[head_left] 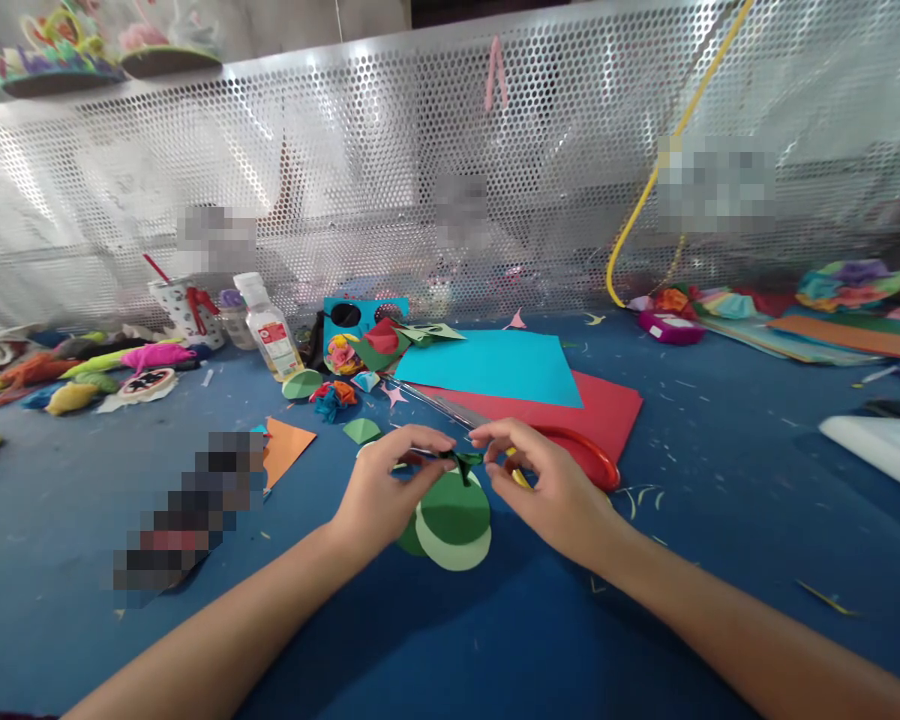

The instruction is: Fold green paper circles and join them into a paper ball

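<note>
A small folded piece of dark green paper is pinched between the thumb and fingers of my left hand. My right hand is at the paper's right end, its fingers curled with thumb and fingertips a little apart; whether they touch the paper is hard to see. Below the hands lie overlapping green paper circles, dark green over pale green. Scissors with red handles lie behind my right hand, their blades pointing to the back left and their handles partly covered.
Blue sheets and red sheets of paper lie behind my hands. A clear bottle, a patterned cup and folded paper flowers stand or lie to the left. A perforated metal panel closes off the table's back.
</note>
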`<state>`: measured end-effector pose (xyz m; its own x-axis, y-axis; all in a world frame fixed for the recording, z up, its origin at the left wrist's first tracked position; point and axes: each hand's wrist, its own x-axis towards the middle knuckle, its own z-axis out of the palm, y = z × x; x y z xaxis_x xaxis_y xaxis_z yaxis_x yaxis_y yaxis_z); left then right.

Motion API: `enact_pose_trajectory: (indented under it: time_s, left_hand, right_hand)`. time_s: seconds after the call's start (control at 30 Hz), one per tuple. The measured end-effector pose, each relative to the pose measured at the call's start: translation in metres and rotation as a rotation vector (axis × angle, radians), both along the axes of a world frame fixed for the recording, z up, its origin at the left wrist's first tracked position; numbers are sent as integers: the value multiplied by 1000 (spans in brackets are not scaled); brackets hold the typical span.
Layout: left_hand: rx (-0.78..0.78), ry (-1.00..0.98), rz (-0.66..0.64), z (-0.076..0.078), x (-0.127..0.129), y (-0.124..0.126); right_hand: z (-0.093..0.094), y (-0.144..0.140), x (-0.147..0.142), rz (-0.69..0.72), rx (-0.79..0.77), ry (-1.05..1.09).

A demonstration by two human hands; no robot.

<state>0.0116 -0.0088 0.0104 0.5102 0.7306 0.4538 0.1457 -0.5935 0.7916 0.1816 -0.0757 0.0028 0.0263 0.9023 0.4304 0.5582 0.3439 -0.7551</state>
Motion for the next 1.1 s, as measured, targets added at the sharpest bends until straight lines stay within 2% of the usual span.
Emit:
enact_pose_trajectory:
  time_s: [0.2,0.37,0.6,0.7,0.87,0.97,1.1]
  left_hand:
    - [48,48,-7,-1,0,1]
    - [74,38,-10,-2,-1,2]
    - [18,-16,156,-4,-4,13]
    - [-75,-111,265,-7,-8,25]
    - [-119,-207,405,-17,-17,48]
    - [-125,-198,422,-23,-18,52]
    - [-112,-136,360,-25,-14,44]
  right_hand:
    - [0,-1,-3,73,-32,-79]
    - [-2,0,-3,25,-48,-48]
    - [-4,-1,-5,5,-37,-30]
    - [-3,-3,-6,13,-38,-45]
    - [1,-8,-6,24,-44,-60]
    - [1,-9,-6,43,-75,-96]
    - [-6,-10,-6,88,-103,-215]
